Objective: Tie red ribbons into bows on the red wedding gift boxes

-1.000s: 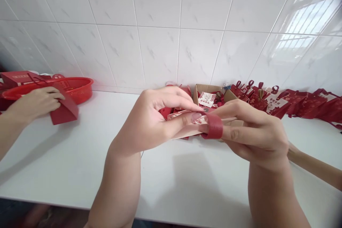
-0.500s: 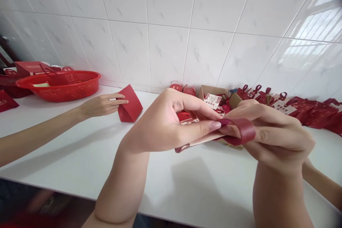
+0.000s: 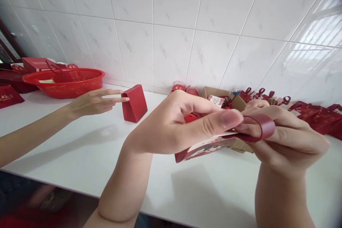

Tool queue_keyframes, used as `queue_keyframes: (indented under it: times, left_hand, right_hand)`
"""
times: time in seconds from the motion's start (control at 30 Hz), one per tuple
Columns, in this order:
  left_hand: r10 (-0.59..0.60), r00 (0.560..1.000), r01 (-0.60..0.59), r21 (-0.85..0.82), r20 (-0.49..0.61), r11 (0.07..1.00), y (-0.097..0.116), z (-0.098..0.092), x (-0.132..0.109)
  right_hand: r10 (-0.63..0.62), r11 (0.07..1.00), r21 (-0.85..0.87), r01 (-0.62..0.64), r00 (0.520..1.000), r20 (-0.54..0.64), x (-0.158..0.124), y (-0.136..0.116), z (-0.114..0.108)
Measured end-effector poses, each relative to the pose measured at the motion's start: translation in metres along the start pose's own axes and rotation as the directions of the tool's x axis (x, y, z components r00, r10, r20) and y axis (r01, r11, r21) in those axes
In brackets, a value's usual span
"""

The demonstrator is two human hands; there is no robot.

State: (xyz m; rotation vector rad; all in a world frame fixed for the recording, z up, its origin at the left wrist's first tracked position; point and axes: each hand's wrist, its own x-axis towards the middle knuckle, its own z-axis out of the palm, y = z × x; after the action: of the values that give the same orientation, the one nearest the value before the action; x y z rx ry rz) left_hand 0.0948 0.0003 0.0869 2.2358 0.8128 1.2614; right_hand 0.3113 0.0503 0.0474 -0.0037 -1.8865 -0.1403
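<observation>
In front of me my two hands hold a small red gift box [image 3: 207, 149] with a printed picture on its side, tilted above the white table. My left hand [image 3: 181, 124] grips it with the thumb along the top edge, hiding much of it. A dark red ribbon loop [image 3: 267, 127] stands out from the box, and the fingers of my right hand [image 3: 288, 137] are closed on the ribbon, with a fingertip inside the loop. Past my hands an open cardboard box [image 3: 210, 92] holds red pieces and printed cards.
At the left another person's hand [image 3: 89, 102] touches a plain red box [image 3: 135, 104] standing on the white table [image 3: 88, 153]. A red plastic basin [image 3: 66, 87] stands behind it. Several red bags with ribbon loops [image 3: 312, 115] line the tiled wall at the right.
My left thumb has lifted and slid right along the box, whose printed side now shows more. The other person's fingers have loosened at the plain red box, which has turned. The view has shifted slightly.
</observation>
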Motion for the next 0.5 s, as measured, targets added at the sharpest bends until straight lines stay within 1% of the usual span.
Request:
queue_keyframes:
  times: [0.07, 0.1, 0.17, 0.27, 0.5]
  left_hand:
    - [0.073, 0.991, -0.059, -0.125, 0.112, 0.99, -0.0001, 0.0003, 0.0011]
    - [0.096, 0.986, -0.072, -0.174, 0.138, 0.982, -0.0001, 0.0009, 0.0016]
    - [0.076, 0.989, -0.048, -0.209, 0.126, 0.977, -0.0001, 0.0031, 0.0019]
    - [0.031, 0.995, -0.01, -0.219, 0.093, 0.976, 0.0002, 0.0067, 0.001]
    - [0.056, 0.998, -0.05, -0.146, 0.038, 0.988, 0.0022, 0.0088, 0.0002]
  right_hand:
    - [0.013, 1.0, -0.007, -0.013, 1.0, -0.002, 0.0007, -0.0013, 0.0002]
    - [0.018, 1.0, -0.009, -0.018, 1.0, -0.001, 0.0008, -0.0018, 0.0002]
    - [0.021, 1.0, -0.014, -0.021, 1.0, 0.003, 0.0004, -0.0027, -0.0002]
    - [0.029, 0.999, -0.025, -0.029, 1.0, 0.006, -0.0006, -0.0035, -0.0013]
    - [0.002, 1.0, 0.013, -0.002, 1.0, 0.005, 0.0013, -0.0042, -0.0018]
